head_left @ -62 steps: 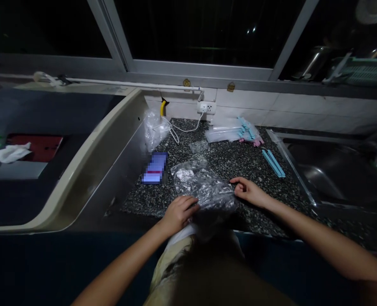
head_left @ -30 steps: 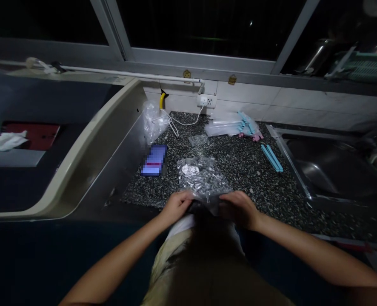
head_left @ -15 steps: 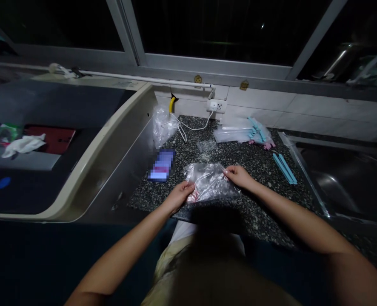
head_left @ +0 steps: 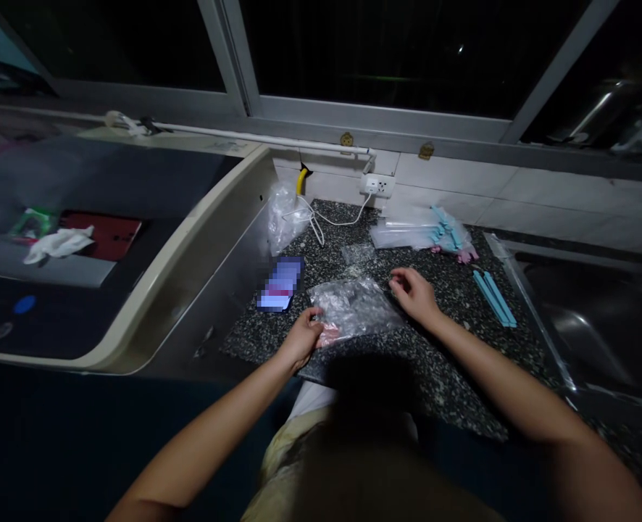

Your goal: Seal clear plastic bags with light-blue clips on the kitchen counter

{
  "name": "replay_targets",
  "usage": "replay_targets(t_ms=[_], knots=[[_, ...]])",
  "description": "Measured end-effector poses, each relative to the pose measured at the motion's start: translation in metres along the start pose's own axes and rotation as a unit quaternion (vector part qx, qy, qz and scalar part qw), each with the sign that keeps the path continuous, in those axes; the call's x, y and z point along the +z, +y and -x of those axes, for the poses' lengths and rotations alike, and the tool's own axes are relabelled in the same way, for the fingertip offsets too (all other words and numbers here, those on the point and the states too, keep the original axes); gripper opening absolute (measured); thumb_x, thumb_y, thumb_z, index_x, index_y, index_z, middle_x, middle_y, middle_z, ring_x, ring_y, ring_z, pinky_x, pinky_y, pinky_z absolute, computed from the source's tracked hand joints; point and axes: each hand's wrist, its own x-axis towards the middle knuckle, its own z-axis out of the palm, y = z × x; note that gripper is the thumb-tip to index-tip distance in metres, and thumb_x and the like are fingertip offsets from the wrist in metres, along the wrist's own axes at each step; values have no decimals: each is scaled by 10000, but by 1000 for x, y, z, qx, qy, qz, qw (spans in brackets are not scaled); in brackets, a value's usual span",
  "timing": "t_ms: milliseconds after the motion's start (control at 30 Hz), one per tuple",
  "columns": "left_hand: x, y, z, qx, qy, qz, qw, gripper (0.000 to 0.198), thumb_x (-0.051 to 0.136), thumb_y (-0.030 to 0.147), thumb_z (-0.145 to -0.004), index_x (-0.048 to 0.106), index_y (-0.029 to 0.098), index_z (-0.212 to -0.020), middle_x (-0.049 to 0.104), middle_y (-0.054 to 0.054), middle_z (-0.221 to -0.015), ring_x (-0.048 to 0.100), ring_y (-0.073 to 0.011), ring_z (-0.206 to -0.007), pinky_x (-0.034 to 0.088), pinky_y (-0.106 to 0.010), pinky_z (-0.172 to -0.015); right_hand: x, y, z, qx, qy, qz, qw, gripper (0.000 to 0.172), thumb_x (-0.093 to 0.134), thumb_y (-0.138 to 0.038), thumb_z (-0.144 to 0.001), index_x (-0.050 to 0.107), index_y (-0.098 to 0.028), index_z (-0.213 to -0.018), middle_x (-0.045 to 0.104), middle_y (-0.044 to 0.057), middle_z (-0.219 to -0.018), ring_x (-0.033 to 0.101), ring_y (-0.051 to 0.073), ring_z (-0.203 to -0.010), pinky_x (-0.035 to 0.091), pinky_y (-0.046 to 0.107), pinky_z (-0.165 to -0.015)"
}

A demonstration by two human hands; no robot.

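A crinkled clear plastic bag (head_left: 353, 308) lies flat on the speckled dark granite counter (head_left: 440, 348), near its front edge and a little left of the middle. Glare on the film hides most of what is inside; only a pinkish patch shows at the bag's near left corner, and what it is cannot be made out. The left hand (head_left: 302, 337) sits at that corner with its fingers curled onto the plastic, pinching the bag's edge. The right hand (head_left: 416, 293) rests at the bag's far right corner, fingers bent loosely together; whether it grips the film or only touches it cannot be told in the dim light.

Just left of the bag, toward the counter's left edge, lies a flat phone with a lit, blurred screen (head_left: 280, 284). Behind the bag a small clear plastic packet (head_left: 358, 253) lies apart from it. At the back left corner stands a bunched transparent bag (head_left: 284, 217) with a white cable (head_left: 329, 217) running to a white wall socket (head_left: 378, 185). Along the back edge lies a stack of clear zip bags with blue and pink strips (head_left: 422, 232), and near the right edge two pale blue plastic sticks (head_left: 495, 299) lie side by side. Beyond them a steel sink (head_left: 598, 319) is mostly lost in shadow and cut off by the frame. A dark shadow covers the counter's front edge below the bag.
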Motion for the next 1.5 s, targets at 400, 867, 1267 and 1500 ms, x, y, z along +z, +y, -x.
replay_targets(t_ms=[400, 867, 1267, 1500], knots=[[-43, -2, 11, 464, 27, -504, 728, 395, 552, 346, -754, 511, 176, -1109, 488, -127, -1181, 448, -254, -1120, 392, -437, -931, 16, -8, 42, -356, -100, 190, 909, 196, 431, -164, -856, 626, -190, -844, 584, 57, -781, 425, 159, -726, 278, 294, -622], [-3, -6, 6, 585, 20, -679, 443, 184, 418, 152, -808, 591, 145, -747, 591, -88, -798, 520, -195, -809, 417, -380, -821, 15, -40, 53, -334, -58, 245, 909, 222, 437, -282, -865, 619, -225, -980, 629, 59, -840, 467, 153, -703, 298, 288, -594], [-24, -10, 6, 540, -70, -645, 537, 457, 522, 247, -762, 466, 161, -1207, 509, -129, -1189, 435, -255, -1118, 332, -444, -971, -8, -10, 74, -257, -31, 22, 966, 171, 441, -143, -838, 603, -196, -854, 609, 50, -793, 571, 125, -742, 476, 230, -646], [-5, 3, -4, 529, -156, -551, 627, 136, 473, 137, -745, 595, 176, -791, 606, -80, -1087, 510, -202, -1049, 397, -361, -900, -26, 2, 94, -188, -77, 10, 979, 135, 482, -171, -812, 609, -203, -843, 639, 67, -878, 577, 160, -809, 491, 298, -691]])
